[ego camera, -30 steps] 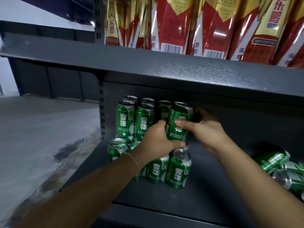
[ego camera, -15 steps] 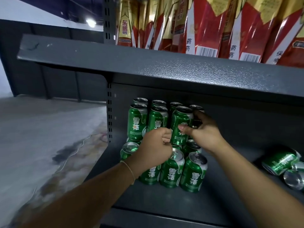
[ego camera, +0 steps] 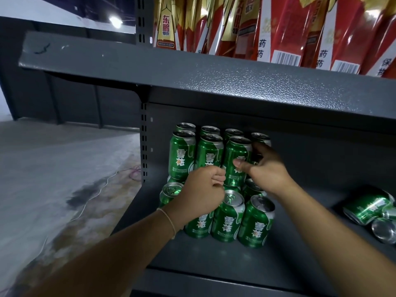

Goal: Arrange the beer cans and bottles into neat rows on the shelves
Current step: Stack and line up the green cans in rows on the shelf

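My right hand (ego camera: 269,170) has thumb and fingers wrapped round the upper-tier can (ego camera: 236,161), stacked at twelve o'clock on the shelf (ego camera: 278,264); my left hand (ego camera: 201,189) hovers curled, holding nothing. I'd seat it squarely, label forward, releasing gently so the stack doesn't topple.

Red-and-gold packets (ego camera: 285,28) stand in a row on upper shelf, far right. Grey concrete floor (ego camera: 53,168) left, thin white cable (ego camera: 94,189) lying across it.

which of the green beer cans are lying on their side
The green beer cans at the right edge of the lower shelf lie on their side, apart from the upright stacked cans by both hands.
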A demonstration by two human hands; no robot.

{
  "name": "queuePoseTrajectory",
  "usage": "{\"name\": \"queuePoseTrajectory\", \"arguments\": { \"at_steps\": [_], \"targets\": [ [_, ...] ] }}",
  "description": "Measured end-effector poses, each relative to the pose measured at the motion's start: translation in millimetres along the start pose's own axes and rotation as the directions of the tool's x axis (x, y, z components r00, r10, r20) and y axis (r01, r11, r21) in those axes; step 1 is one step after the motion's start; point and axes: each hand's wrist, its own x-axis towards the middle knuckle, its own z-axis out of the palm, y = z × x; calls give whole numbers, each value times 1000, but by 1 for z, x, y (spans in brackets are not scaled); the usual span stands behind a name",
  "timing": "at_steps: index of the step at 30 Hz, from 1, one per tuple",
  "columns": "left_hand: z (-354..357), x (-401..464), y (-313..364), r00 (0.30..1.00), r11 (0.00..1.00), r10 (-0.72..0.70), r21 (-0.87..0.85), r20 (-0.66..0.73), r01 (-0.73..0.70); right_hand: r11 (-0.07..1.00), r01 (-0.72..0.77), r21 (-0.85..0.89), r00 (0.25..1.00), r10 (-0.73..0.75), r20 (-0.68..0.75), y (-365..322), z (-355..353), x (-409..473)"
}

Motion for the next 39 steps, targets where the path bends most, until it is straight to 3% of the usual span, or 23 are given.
{"name": "queuePoseTrajectory", "arguments": {
  "at_steps": [13, 20, 27, 39],
  "targets": [
    [4, -5, 4, 998, 999, 48, 19, -45, -47, 996, 81, 25, 996, -82, 35, 15, 4, 8],
    [28, -5, 23, 988, 991, 130, -27, -88, -133, 959, 153, 237, 988, -153, -19, 20, -27, 4],
    [102, 13, 69, 993, 982, 111, -149, -37, -116, 968, 163, 193, 980, -137, -144, 61, -103, -8],
    [266, 39, 125, 983, 993, 97, -80, 157, -85, 998, -4, 68, 977, 19, -215, 162, -259, -28]
  ]
}}
